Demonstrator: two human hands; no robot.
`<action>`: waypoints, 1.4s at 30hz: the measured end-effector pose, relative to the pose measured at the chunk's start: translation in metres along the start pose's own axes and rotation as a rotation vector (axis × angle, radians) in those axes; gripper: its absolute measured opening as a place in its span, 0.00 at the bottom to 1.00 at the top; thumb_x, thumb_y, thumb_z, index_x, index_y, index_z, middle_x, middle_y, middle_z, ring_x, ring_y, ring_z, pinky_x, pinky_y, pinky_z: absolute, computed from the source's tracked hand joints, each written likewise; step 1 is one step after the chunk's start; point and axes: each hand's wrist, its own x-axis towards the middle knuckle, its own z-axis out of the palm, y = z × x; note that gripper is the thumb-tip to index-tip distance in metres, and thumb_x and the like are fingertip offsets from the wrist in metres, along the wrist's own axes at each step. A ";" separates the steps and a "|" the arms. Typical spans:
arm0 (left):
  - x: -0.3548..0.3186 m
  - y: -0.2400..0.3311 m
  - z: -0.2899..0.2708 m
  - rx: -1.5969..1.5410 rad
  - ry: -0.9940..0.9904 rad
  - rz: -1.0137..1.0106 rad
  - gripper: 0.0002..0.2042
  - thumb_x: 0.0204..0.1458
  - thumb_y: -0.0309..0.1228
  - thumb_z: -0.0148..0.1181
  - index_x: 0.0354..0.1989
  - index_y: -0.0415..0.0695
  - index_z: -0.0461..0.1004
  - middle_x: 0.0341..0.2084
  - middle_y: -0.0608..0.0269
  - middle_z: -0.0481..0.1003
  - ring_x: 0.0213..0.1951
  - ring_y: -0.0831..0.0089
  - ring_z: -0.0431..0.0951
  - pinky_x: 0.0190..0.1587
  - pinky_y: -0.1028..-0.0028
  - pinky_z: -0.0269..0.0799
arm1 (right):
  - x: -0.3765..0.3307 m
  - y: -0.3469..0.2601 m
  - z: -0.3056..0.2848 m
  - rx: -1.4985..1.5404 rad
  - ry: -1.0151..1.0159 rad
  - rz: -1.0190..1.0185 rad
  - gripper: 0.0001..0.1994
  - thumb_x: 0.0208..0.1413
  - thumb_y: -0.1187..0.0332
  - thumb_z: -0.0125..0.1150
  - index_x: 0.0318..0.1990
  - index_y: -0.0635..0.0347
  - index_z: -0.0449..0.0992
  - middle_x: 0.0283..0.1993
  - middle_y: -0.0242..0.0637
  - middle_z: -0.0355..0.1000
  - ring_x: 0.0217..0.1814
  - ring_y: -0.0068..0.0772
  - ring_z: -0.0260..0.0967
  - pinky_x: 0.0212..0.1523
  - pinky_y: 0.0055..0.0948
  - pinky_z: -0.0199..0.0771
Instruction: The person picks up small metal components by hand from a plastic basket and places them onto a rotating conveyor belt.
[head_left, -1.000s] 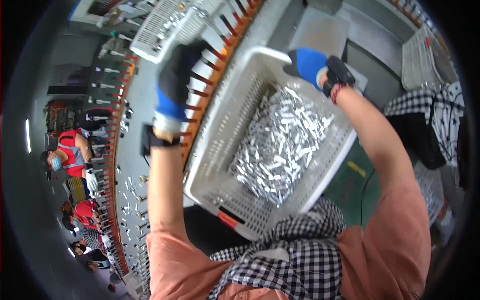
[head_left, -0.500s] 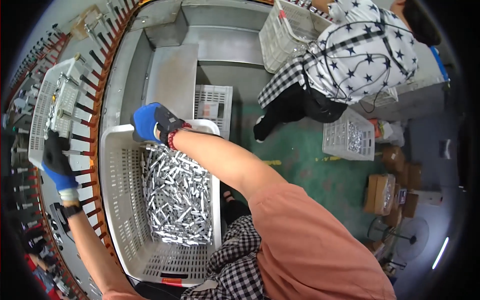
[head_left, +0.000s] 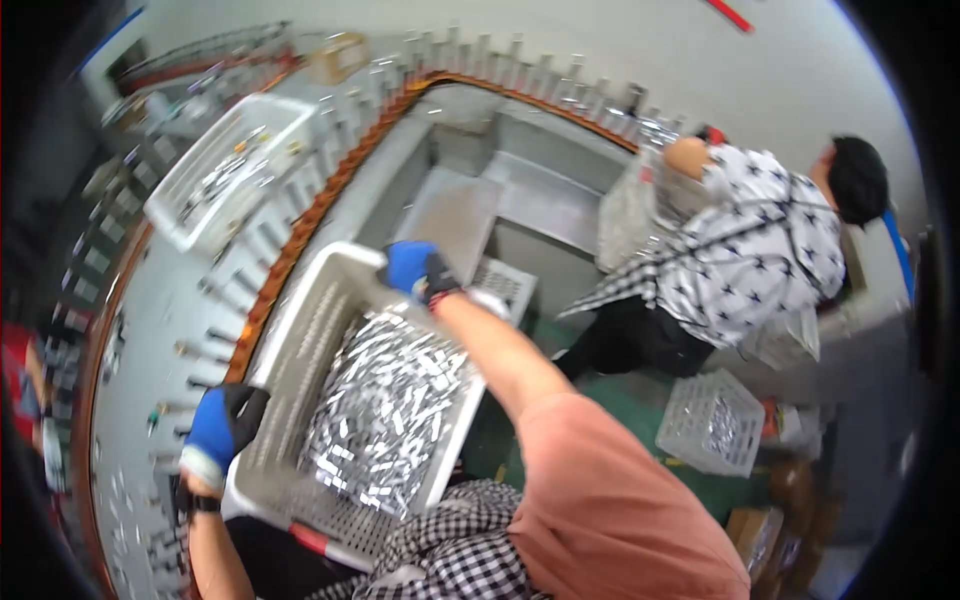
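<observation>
A white plastic crate (head_left: 285, 395), with a heap of small shiny metal parts (head_left: 390, 410) in it, stands tilted in view in front of me. My right hand (head_left: 412, 272), in a blue and black glove, is closed on the far rim of this crate. My left hand (head_left: 225, 430), gloved the same way, is beside the crate's left rim with its fingers curled. Motion blur hides whether it touches the rim and what, if anything, lies in its fingers.
Along the left runs a curved rail (head_left: 300, 225) with handled metal pieces. A second white crate (head_left: 290, 110) sits beyond it. At right a co-worker (head_left: 735, 240) bends over another crate (head_left: 630, 220). A crate of parts (head_left: 705, 420) and cardboard boxes (head_left: 755, 530) stand on the floor.
My left hand has come away from the second crate, back toward the near crate's left rim. The right hand stays at the far rim. The whole view has turned.
</observation>
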 end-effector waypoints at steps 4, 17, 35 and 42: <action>-0.024 0.014 -0.012 0.020 0.034 0.028 0.16 0.62 0.39 0.58 0.37 0.36 0.82 0.30 0.38 0.78 0.33 0.40 0.79 0.35 0.52 0.72 | -0.004 0.018 -0.017 -0.025 -0.015 -0.020 0.22 0.52 0.46 0.63 0.44 0.52 0.87 0.42 0.50 0.83 0.45 0.53 0.82 0.48 0.48 0.81; -0.126 0.008 0.008 0.300 0.302 -0.074 0.16 0.61 0.42 0.58 0.29 0.42 0.82 0.24 0.45 0.78 0.29 0.43 0.79 0.35 0.51 0.75 | -0.024 -0.020 -0.021 0.044 -0.112 0.061 0.29 0.58 0.45 0.65 0.50 0.66 0.83 0.45 0.60 0.81 0.50 0.62 0.80 0.50 0.50 0.78; -0.130 -0.037 0.020 0.310 0.336 -0.175 0.16 0.60 0.42 0.57 0.30 0.43 0.83 0.28 0.46 0.81 0.33 0.45 0.82 0.39 0.52 0.78 | -0.048 -0.182 -0.038 0.895 0.039 -0.569 0.23 0.74 0.58 0.53 0.65 0.67 0.74 0.63 0.47 0.76 0.67 0.39 0.72 0.68 0.36 0.69; -0.084 -0.065 0.047 0.333 0.354 -0.131 0.15 0.57 0.42 0.57 0.30 0.45 0.84 0.30 0.47 0.82 0.34 0.45 0.82 0.40 0.51 0.79 | 0.041 -0.320 -0.030 1.308 -0.518 -0.409 0.30 0.71 0.43 0.50 0.47 0.65 0.85 0.38 0.42 0.84 0.41 0.33 0.80 0.49 0.31 0.76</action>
